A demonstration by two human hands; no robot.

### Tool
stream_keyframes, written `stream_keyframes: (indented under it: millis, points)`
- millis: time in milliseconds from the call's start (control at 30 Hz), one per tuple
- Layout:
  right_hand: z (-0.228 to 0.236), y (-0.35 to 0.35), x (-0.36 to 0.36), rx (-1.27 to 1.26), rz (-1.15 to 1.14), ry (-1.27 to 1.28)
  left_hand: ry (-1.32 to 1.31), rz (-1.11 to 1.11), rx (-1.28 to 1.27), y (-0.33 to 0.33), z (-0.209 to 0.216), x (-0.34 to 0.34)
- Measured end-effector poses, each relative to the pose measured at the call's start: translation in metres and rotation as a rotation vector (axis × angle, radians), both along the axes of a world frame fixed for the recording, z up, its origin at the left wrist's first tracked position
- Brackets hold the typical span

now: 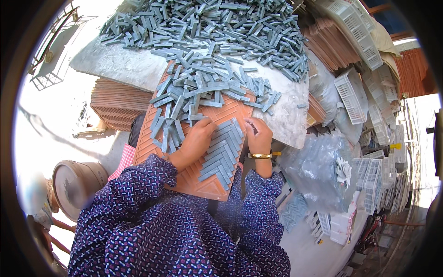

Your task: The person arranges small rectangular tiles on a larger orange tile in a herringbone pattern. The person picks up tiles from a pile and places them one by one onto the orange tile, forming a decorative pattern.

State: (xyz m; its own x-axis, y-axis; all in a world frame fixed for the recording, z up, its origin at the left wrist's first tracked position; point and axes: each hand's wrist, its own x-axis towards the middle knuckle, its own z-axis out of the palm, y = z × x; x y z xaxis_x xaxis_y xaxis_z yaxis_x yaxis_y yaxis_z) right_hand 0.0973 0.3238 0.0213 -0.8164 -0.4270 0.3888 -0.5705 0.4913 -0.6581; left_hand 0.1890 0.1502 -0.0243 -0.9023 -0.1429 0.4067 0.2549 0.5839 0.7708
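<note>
Left hand (196, 142) and right hand (260, 139) flank herringboned grey strips (224, 154) on an orange tray (213, 188).
Both curl inward; whether either grips anything, I cannot tell. Loose strips (205, 87) heap the tray's far end.

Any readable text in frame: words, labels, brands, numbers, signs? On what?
Bucket: dark marking on its side, too small and blurred to read.
Tray and grey strips: no lettering visible.
Elsewhere: nothing legible that I can make out.
</note>
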Motion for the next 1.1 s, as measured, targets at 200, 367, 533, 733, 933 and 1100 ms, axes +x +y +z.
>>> stream_keyframes:
  millis: [200, 367, 533, 733, 933, 1100]
  points:
    - [-0.016, 0.016, 0.02, 0.02, -0.084, 0.002, -0.049, -0.061, -0.002, 0.001, 0.007, -0.008]
    - [-0.028, 0.007, 0.018, 0.06, -0.161, -0.033, -0.053, -0.08, -0.047, -0.005, 0.012, -0.013]
    - [-0.024, 0.019, 0.012, 0.142, -0.068, -0.124, -0.068, -0.139, 0.009, -0.011, 0.01, -0.004]
    - [-0.028, 0.03, 0.016, 0.24, -0.09, -0.223, 0.073, -0.034, 0.01, 0.004, -0.003, 0.004]
    - [-0.012, 0.021, 0.023, 0.45, -0.221, -0.124, 0.101, -0.026, -0.036, 0.013, -0.009, -0.002]
    - [-0.008, 0.013, 0.022, 0.397, -0.199, -0.125, 0.172, 0.026, -0.004, 0.018, -0.02, -0.015]
